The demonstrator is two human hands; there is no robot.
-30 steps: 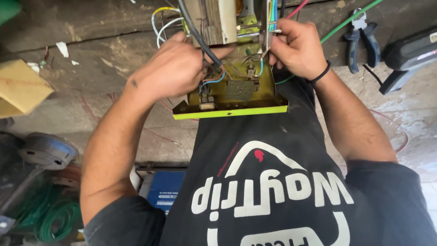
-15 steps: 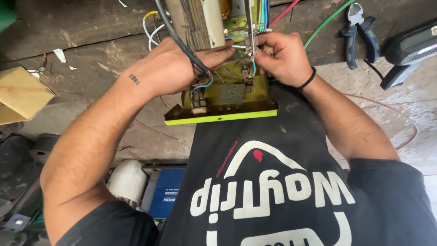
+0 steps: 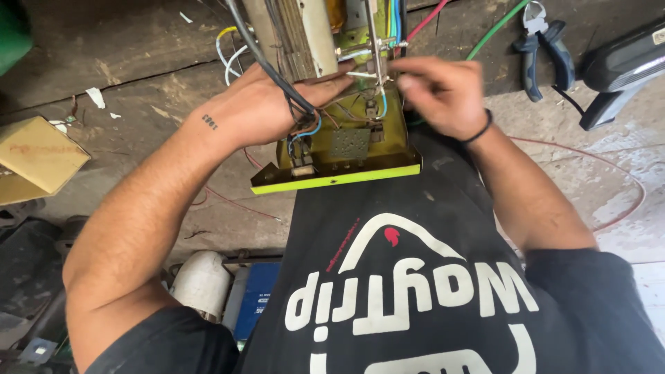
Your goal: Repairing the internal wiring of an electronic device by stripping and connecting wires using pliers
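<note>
Since a second ago, the left hand (image 3: pixel 267 104) stays clamped on the yellow-green metal chassis (image 3: pixel 346 149); the right hand (image 3: pixel 440 93) has shifted closer, apparently pinching a thin wire above it.

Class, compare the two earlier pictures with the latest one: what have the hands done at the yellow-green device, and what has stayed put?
The right hand has drawn slightly right, its fingers still pinching at the wires. The left hand stays pressed on the yellow-green device. Pliers and cardboard box lie unmoved.
</note>
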